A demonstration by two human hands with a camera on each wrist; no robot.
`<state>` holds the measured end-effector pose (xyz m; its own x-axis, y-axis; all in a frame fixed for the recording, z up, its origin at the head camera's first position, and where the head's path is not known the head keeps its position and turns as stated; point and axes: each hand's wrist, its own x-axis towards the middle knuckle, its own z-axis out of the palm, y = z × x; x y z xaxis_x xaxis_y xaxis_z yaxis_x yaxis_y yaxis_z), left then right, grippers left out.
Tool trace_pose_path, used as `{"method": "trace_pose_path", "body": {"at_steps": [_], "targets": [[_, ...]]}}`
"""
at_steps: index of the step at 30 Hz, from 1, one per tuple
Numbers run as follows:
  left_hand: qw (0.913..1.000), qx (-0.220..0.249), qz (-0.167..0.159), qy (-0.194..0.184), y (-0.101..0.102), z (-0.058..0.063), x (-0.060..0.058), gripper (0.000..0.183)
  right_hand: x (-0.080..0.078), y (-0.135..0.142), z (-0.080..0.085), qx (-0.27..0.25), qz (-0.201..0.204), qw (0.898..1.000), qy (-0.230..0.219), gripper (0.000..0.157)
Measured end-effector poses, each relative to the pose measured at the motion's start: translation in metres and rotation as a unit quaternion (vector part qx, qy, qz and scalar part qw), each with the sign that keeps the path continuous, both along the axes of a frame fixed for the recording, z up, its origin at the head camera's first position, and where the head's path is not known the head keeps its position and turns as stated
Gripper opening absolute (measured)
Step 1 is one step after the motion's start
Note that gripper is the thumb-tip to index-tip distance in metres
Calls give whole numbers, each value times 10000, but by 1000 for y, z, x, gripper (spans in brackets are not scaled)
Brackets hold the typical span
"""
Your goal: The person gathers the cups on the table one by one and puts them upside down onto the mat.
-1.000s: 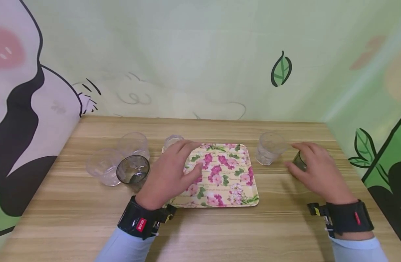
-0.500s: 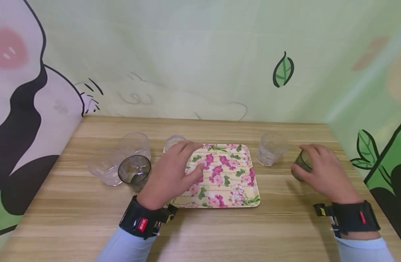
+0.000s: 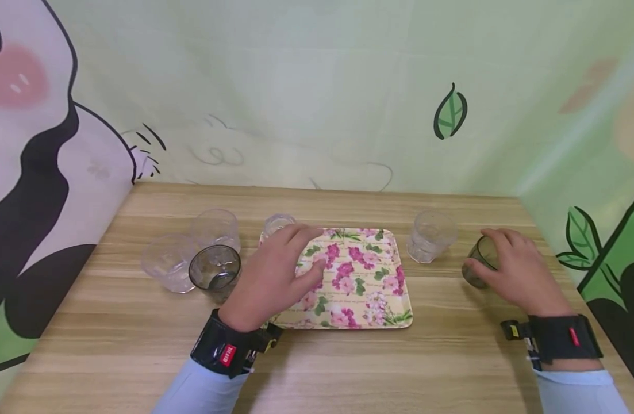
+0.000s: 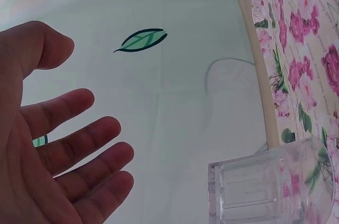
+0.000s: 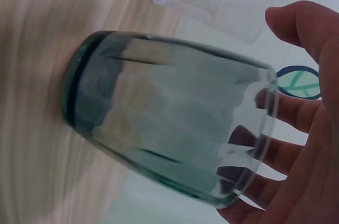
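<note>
In the head view my left hand [image 3: 276, 270] hovers over the left side of a flower-patterned tray [image 3: 348, 287], holding nothing. Its fingers spread loosely in the left wrist view. Just past it a clear glass [image 4: 254, 189] stands upside down at the tray's back left corner, partly hidden by the hand in the head view. At the right, my right hand [image 3: 523, 276] surrounds the rim of a dark green glass [image 5: 159, 113] standing upright on the table. In the right wrist view the thumb [image 5: 299, 23] is apart from the glass, and the fingertips show behind its rim.
Two clear glasses, one in front [image 3: 166, 264] and one behind [image 3: 215, 230], stand left of the tray beside a dark grey glass [image 3: 215, 273]. Another clear glass [image 3: 430, 236] stands between tray and right hand. A printed cloth wall [image 3: 306, 103] borders the wooden table [image 3: 373, 368].
My right hand has shifted right and back off the dark green glass, showing more of it, and its thumb and fingers have loosened. The left hand stays over the tray. The head view has turned slightly.
</note>
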<state>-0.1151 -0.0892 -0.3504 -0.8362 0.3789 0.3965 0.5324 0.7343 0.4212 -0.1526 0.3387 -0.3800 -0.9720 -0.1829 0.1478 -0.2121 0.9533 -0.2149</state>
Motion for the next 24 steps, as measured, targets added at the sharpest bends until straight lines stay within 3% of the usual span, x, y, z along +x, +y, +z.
{"method": "trace_pose_path", "body": {"at_steps": [11, 24], "targets": [[9999, -79, 3, -63, -1, -1, -1, 45, -6, 4, -9, -123, -18, 9999, -43, 78], [9999, -71, 38, -87, -2, -1, 0, 46, -14, 9, -21, -115, -65, 9999, -62, 63]]}}
